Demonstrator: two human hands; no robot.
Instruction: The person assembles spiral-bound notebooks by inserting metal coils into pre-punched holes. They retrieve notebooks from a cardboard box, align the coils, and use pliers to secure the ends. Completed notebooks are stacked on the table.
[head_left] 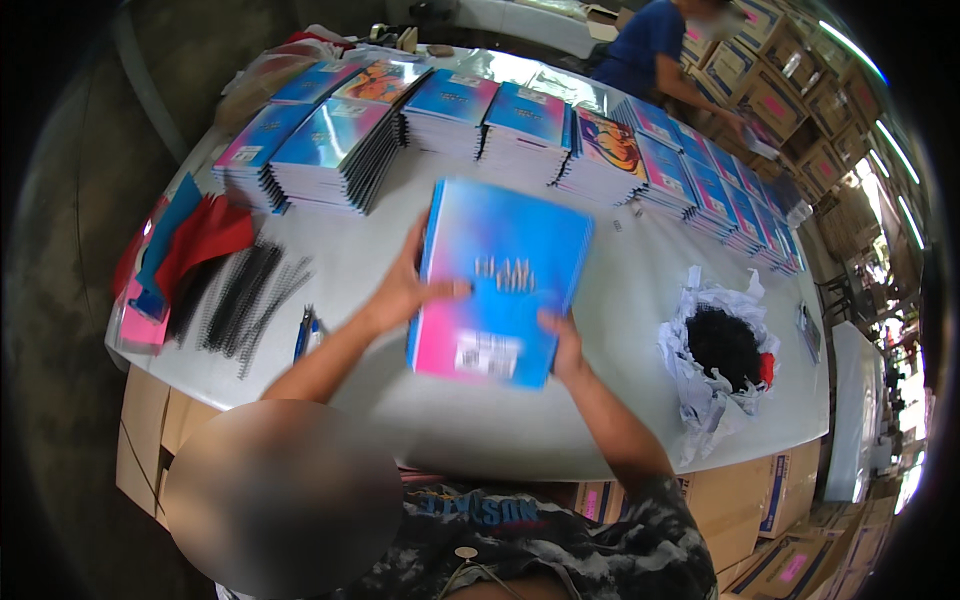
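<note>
Above the middle of the white table I hold a notebook (pixel 515 240) with a blue and pink cover, its front tilted up toward me. My left hand (pixel 408 285) grips the left edge, with the thumb lying across the cover. On the lower right edge my right hand (pixel 565 345) is closed, thumb on the front. The fingers behind the notebook are hidden. Slight blur covers the notebook, and I cannot tell whether it is one or several together. Beyond it stand stacks of similar spiral notebooks (pixel 325 135), a few with an orange patterned cover (pixel 608 140).
Black spiral binding coils (pixel 240 295) lie at the left beside red cloth (pixel 215 228) and a blue cutter (pixel 303 333). Crumpled white paper (pixel 690 400) holds a tangle of black scraps (pixel 722 345) at the right. A person in blue (pixel 640 45) works across the table (pixel 470 440).
</note>
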